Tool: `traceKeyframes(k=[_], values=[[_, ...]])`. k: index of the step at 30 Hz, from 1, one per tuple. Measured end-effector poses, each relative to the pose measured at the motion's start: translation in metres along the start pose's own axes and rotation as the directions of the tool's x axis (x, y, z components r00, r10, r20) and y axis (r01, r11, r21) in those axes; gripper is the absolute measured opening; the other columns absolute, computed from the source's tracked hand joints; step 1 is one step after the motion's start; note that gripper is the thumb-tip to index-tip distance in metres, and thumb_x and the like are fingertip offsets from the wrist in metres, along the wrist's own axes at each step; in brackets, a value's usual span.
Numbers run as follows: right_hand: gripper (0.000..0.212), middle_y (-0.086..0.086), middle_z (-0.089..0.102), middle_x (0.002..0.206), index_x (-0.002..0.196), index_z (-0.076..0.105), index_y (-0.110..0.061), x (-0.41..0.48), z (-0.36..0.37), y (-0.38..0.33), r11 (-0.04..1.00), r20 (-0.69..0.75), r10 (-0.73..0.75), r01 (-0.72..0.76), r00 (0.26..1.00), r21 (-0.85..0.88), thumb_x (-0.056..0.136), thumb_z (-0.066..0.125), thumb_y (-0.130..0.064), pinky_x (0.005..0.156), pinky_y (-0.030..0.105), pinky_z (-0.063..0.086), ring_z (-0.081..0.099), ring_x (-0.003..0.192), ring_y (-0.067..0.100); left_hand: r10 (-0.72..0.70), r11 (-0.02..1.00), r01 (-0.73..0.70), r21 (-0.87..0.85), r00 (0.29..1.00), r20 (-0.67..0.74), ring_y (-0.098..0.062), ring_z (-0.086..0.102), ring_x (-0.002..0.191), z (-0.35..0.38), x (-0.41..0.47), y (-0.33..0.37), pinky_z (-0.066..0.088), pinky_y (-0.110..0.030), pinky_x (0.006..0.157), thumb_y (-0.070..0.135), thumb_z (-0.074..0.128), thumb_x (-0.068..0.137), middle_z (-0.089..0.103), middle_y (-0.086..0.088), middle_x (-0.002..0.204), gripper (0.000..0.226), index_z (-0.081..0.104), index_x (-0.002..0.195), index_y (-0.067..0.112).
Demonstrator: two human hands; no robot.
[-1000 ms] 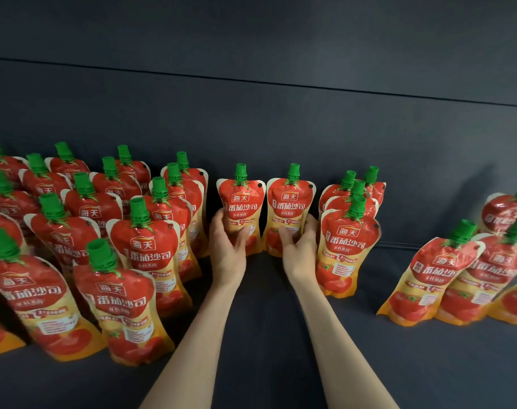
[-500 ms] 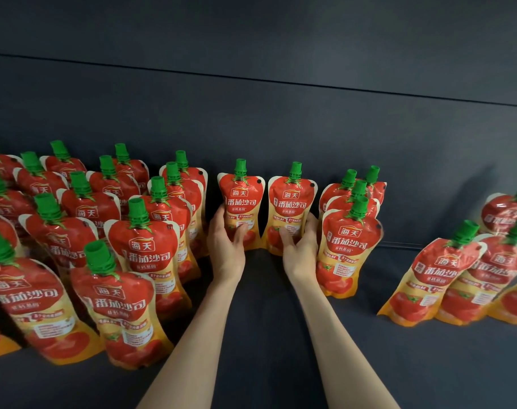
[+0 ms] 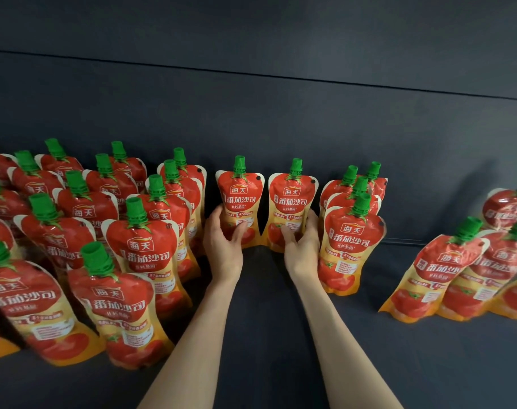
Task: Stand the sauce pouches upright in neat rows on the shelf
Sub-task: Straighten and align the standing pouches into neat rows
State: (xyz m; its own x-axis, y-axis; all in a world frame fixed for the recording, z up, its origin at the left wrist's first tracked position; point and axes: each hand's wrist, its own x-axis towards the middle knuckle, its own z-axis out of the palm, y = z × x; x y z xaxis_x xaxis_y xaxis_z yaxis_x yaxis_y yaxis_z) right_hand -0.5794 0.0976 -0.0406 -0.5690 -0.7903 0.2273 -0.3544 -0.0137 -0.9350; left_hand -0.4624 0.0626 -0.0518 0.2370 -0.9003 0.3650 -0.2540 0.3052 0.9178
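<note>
Two red and yellow sauce pouches with green caps stand upright side by side against the back of the dark shelf (image 3: 266,335). My left hand (image 3: 223,243) grips the lower part of the left pouch (image 3: 239,196). My right hand (image 3: 301,246) grips the lower part of the right pouch (image 3: 292,199). Several rows of upright pouches (image 3: 145,249) fill the shelf to the left. A short row of three pouches (image 3: 351,240) stands just right of my right hand.
A loose group of pouches (image 3: 437,273) leans at the far right of the shelf. A dark back wall (image 3: 281,119) rises right behind the rows. Bare shelf lies between my forearms and between the short row and the right group.
Both hands stay on the two pouches at the back. The pouches have barely shifted; the view has tilted slightly.
</note>
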Motion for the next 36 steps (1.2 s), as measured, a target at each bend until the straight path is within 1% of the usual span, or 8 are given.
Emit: traceKeyframes(k=[10,16,20,24,27,32,34,36], values=[[0.058,0.001,0.042,0.143,0.144,0.026,-0.019,-0.001,0.0,0.0,1.0,-0.002,0.003,-0.003,1.0,-0.014,0.093,0.055,-0.02,0.114,0.043,0.03,0.036,0.136,0.02,-0.001,1.0,0.001,0.001,1.0,-0.005,-0.019,0.047,0.125,0.0,0.0,-0.001,0.041,-0.04,0.104,0.02,0.068,0.082,0.053,-0.006,0.132,0.055,0.046,0.131,0.014],[0.061,0.001,0.037,0.147,0.146,0.019,-0.017,-0.004,0.001,-0.004,1.0,0.004,0.026,-0.026,1.0,-0.017,0.094,0.052,-0.02,0.115,0.038,0.026,0.031,0.138,0.019,-0.007,1.0,0.007,0.017,1.0,0.007,-0.019,0.044,0.127,-0.001,-0.003,0.002,0.038,-0.034,0.103,0.02,0.067,0.083,0.051,-0.007,0.134,0.056,0.043,0.134,0.013],[0.063,0.001,0.036,0.148,0.147,0.018,-0.018,-0.005,0.001,-0.004,0.999,-0.007,0.02,-0.02,1.0,-0.037,0.094,0.052,-0.02,0.115,0.039,0.026,0.03,0.139,0.019,-0.01,1.0,0.009,0.024,1.0,0.019,-0.019,0.044,0.128,-0.003,-0.006,0.003,0.035,-0.028,0.099,0.021,0.066,0.084,0.051,-0.007,0.134,0.057,0.042,0.135,0.012],[0.067,0.001,0.03,0.152,0.148,0.014,-0.018,-0.009,-0.002,-0.008,0.995,-0.022,-0.027,0.025,0.999,-0.094,0.094,0.053,-0.02,0.117,0.04,0.023,0.024,0.142,0.019,-0.031,0.997,0.028,0.072,0.999,0.032,-0.019,0.04,0.132,-0.007,-0.013,0.012,0.029,-0.023,0.099,0.023,0.06,0.089,0.046,-0.006,0.14,0.056,0.038,0.139,0.013],[0.069,0.001,0.024,0.154,0.149,0.011,-0.017,-0.018,-0.008,-0.015,0.992,-0.014,-0.071,0.07,0.997,-0.105,0.094,0.053,-0.02,0.118,0.038,0.021,0.02,0.143,0.018,0.008,0.992,-0.014,0.123,0.999,0.045,-0.02,0.038,0.133,-0.012,-0.021,0.021,0.026,-0.022,0.099,0.021,0.056,0.091,0.045,-0.006,0.141,0.052,0.037,0.139,0.014],[0.053,0.002,0.032,0.15,0.142,0.032,-0.012,-0.043,-0.021,-0.026,0.962,0.018,-0.233,0.233,0.972,-0.14,0.094,0.053,-0.017,0.113,0.024,0.024,0.026,0.14,0.014,0.027,0.991,-0.037,0.127,0.996,0.084,-0.02,0.048,0.122,-0.024,-0.035,0.036,0.038,-0.025,0.093,0.022,0.055,0.092,0.052,-0.005,0.129,0.034,0.051,0.125,0.016],[0.042,0.002,0.042,0.143,0.133,0.043,-0.012,-0.055,-0.031,-0.028,0.952,0.02,-0.273,0.274,0.962,-0.139,0.093,0.054,-0.015,0.107,0.018,0.028,0.035,0.134,0.012,0.062,0.994,-0.071,0.078,0.991,0.116,-0.015,0.053,0.112,-0.028,-0.046,0.042,0.041,-0.021,0.089,0.02,0.055,0.091,0.057,-0.002,0.121,0.027,0.054,0.117,0.016],[0.031,0.0,0.055,0.129,0.123,0.052,-0.012,-0.067,-0.044,-0.027,0.945,0.023,-0.306,0.307,0.952,-0.118,0.092,0.055,-0.013,0.102,0.022,0.041,0.048,0.122,0.01,0.102,0.994,-0.108,0.03,0.981,0.165,-0.005,0.054,0.102,-0.028,-0.061,0.049,0.039,-0.011,0.083,0.018,0.056,0.091,0.058,0.004,0.113,0.022,0.056,0.112,0.017]])
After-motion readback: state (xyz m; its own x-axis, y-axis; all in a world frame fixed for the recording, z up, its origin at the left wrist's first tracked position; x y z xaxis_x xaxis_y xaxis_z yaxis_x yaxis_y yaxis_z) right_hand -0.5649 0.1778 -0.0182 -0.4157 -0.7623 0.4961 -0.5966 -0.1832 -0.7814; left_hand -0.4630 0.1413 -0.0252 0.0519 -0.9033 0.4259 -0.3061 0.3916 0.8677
